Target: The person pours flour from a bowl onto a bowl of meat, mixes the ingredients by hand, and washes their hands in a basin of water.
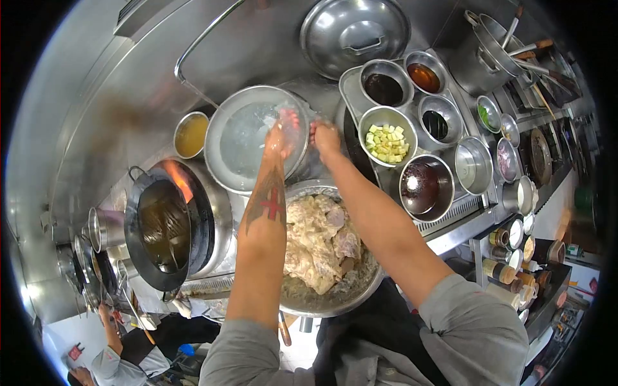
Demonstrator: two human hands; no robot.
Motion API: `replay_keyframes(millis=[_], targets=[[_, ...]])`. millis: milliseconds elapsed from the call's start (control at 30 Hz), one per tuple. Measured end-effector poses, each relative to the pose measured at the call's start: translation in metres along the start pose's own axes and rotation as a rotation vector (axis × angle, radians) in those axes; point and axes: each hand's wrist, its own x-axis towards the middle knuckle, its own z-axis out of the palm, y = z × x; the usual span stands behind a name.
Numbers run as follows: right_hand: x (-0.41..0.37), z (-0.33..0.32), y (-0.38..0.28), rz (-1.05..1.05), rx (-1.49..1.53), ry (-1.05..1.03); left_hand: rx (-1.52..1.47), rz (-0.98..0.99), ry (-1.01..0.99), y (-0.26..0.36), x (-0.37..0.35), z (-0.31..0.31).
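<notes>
My left hand (280, 136) is over the right side of a wide metal bowl (215, 164) of cloudy water. Something clear, like thin wet plastic (296, 136), covers part of its fingers, which are blurred. Just right of the bowl's rim, my right hand (325, 137) is closed, its fingers curled at the edge of that clear material. What exactly it is, I cannot make out. Below my forearms stands a large metal basin (370, 289) holding a heap of pale, batter-coated meat (318, 238).
To the left, a wok (132, 225) of dark oil sits beside a flame (178, 179). A curved tap (183, 58) reaches over the bowl. Metal pots on the right hold cut pale-green vegetables (386, 143) and dark sauces (384, 89). Another person (122, 360) is at lower left.
</notes>
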Motion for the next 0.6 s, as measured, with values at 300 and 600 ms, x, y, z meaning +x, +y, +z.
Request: replay_keyframes(millis=[300,600], targets=[[0.034,-0.012,0.041,-0.754,-2.018,-0.597,1.249,0.48,-0.585,-0.01,-0.094,0.068],[-0.076,-0.086,-0.093,-0.733,-1.079,-0.69,0.98,0.017,-0.453,-0.022,-0.087,0.05]])
